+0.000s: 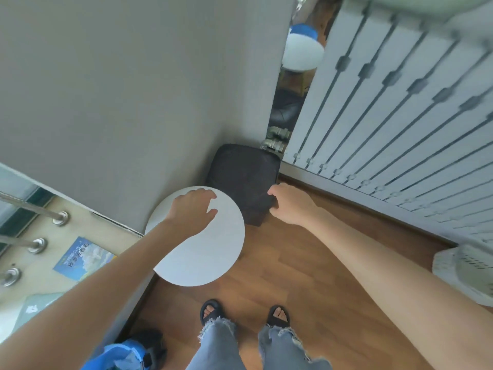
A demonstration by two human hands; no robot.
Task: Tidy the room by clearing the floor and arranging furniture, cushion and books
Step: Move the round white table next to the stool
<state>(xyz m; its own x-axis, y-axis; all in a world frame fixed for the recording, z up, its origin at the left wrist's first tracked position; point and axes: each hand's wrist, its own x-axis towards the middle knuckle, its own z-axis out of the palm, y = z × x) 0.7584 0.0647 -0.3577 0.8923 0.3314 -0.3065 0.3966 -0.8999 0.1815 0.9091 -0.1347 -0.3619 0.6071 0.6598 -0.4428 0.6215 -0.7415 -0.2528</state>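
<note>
The left hand lies palm down on the round white worktop, fingers fairly straight and reaching its far rim, thumb spread, holding nothing; the right hand grips the near corner of the dark square stool, fingers curled over the top edge; the stool stands in the wall corner just beyond the worktop, on the wooden floor; a blue book lies on the sill at left.

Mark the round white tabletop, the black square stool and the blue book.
Round white tabletop (202, 252), head view: bare lower half of top.
Black square stool (240, 169), head view: middle of top.
Blue book (82, 256), head view: front cover.
</note>
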